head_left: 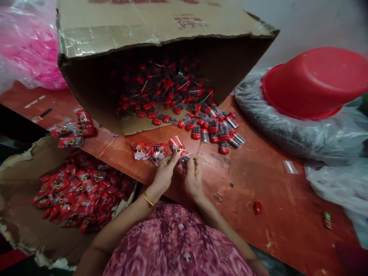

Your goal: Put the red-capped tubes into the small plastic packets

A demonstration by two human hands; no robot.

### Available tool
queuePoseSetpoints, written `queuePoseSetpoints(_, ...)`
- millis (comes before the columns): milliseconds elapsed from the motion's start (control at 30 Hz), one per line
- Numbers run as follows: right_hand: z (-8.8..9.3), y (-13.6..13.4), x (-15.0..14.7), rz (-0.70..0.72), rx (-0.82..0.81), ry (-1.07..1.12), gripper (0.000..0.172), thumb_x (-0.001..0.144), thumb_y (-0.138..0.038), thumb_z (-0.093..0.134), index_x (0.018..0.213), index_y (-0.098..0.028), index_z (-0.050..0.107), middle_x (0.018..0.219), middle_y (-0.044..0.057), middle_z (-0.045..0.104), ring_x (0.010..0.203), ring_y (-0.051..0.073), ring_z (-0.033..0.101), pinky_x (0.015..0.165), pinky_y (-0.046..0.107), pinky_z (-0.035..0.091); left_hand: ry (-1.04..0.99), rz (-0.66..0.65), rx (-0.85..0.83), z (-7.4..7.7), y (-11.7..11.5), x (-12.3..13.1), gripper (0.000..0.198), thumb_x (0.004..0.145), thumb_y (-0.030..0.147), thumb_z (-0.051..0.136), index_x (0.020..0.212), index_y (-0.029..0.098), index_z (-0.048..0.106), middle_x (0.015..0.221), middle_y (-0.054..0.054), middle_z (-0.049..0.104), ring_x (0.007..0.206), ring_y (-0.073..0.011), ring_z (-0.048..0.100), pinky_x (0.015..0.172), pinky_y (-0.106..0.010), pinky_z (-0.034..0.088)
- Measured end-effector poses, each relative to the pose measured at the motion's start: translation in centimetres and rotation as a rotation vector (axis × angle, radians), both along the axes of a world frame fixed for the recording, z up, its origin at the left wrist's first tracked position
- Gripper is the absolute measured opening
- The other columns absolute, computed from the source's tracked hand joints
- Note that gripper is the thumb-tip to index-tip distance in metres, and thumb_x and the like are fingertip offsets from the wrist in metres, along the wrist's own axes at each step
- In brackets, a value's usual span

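My left hand (165,172), with a gold bangle at the wrist, is closed with thumb and finger pinching a red printed card (176,144). My right hand (194,177) is closed beside it, gripping a small clear pack (184,158) with dark contents just below the card. The fingers hide much of that pack, and I cannot tell how it joins the card. Left of my hands, several red printed cards (140,149) lie in an overlapping row on the table. Beyond them spreads a heap of clear packs with red ends (214,124), spilling from a carton.
The big cardboard carton (115,34) lies open toward me. At lower left a torn box (17,184) holds many red carded packs (86,188); a few more packs (71,132) sit on the table edge. To the right, a red tub (310,84) rests upside down on a plastic-wrapped bundle (258,111).
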State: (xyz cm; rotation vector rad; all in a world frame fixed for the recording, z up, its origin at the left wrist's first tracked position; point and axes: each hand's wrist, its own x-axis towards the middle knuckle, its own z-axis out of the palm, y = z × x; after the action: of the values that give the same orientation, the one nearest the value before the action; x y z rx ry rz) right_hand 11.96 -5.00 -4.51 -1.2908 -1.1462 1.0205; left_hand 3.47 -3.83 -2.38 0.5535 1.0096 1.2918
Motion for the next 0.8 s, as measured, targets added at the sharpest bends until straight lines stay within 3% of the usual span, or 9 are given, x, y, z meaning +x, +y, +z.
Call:
queuePoseSetpoints(133, 0.3, 0.0, -0.4, -0.003, 0.008, -0.022, 0.027, 0.092, -0.048, 0.037, 0.093, -0.023, 0.048, 0.080, 0.000, 0.051, 0.071, 0.014, 0.051, 0.067, 0.028, 0.045, 0.049, 0.011, 0.021, -0.4, -0.4, 0.1, 0.037, 0.069, 0.051, 0.069, 0.077, 0.015, 0.073, 0.071, -0.003, 0.070, 0.066, -0.0134, 0.059, 0.067, -0.026, 0.045)
queuePoseSetpoints(267, 1.1, 0.0, -0.5, 0.119, 0.044, -0.024, 0.028, 0.090, -0.049, 0.042, 0.091, -0.023, 0.050, 0.084, 0.001, 0.054, 0.076, 0.014, 0.053, 0.071, 0.028, 0.047, 0.034, 0.025, 0.012, 0.2, -0.2, -0.5, 0.037, 0.068, 0.050, 0.070, 0.077, 0.014, 0.073, 0.070, -0.004, 0.070, 0.067, -0.0147, 0.061, 0.066, -0.026, 0.046)
queuePoseSetpoints(367, 1.3, -0.3, -0.4, 0.295, -0.036, 0.113, 0.030, 0.088, -0.053, 0.043, 0.093, -0.024, 0.049, 0.076, -0.002, 0.053, 0.057, 0.010, 0.051, 0.053, 0.024, 0.045, 0.030, 0.032, -0.089, 0.9, 0.2, -1.2, 0.039, 0.062, 0.048, 0.074, 0.077, 0.011, 0.073, 0.066, -0.005, 0.069, 0.062, -0.0145, 0.061, 0.061, -0.026, 0.047)
queuePoseSetpoints(467, 1.2, -0.5, 0.0, 0.414, -0.160, 0.285, 0.034, 0.084, -0.057, 0.048, 0.095, -0.025, 0.046, 0.067, -0.006, 0.052, 0.037, 0.006, 0.040, 0.038, 0.020, 0.035, 0.028, 0.034, -0.117, 1.3, 0.4, -1.5, 0.036, 0.057, 0.044, 0.078, 0.071, 0.011, 0.072, 0.061, -0.004, 0.067, 0.056, -0.0122, 0.058, 0.053, -0.023, 0.045)
queuePoseSetpoints(633, 0.7, -0.1, 0.0, 0.361, -0.150, 0.277, 0.036, 0.077, -0.057, 0.059, 0.086, -0.023, 0.047, 0.047, -0.011, 0.045, 0.032, 0.006, 0.038, 0.037, 0.020, 0.034, -0.015, -0.056, -0.146, 1.1, -0.1, -1.0, 0.028, 0.056, 0.037, 0.078, 0.067, 0.013, 0.071, 0.050, 0.000, 0.061, 0.049, -0.0123, 0.055, 0.043, -0.022, 0.040)
queuePoseSetpoints(733, 0.0, 0.4, -0.4, 0.278, -0.075, 0.151, 0.039, 0.069, -0.055, 0.068, 0.072, -0.023, 0.045, 0.048, -0.010, 0.047, 0.036, 0.007, 0.038, 0.038, 0.020, 0.032, -0.109, -0.075, -0.200, 1.1, -0.4, -1.3, 0.023, 0.051, 0.032, 0.080, 0.062, 0.013, 0.071, 0.054, -0.002, 0.065, 0.061, -0.0152, 0.062, 0.056, -0.024, 0.047)
queuePoseSetpoints(800, -0.2, 1.1, -0.3, 0.277, 0.043, -0.043, 0.042, 0.065, -0.054, 0.072, 0.064, -0.022, 0.044, 0.050, -0.008, 0.047, 0.041, 0.007, 0.039, 0.041, 0.021, 0.033, -0.155, -0.077, -0.242, 1.4, -0.8, -2.2, 0.020, 0.050, 0.027, 0.080, 0.063, 0.013, 0.071, 0.063, -0.004, 0.069, 0.069, -0.0169, 0.064, 0.067, -0.026, 0.050)
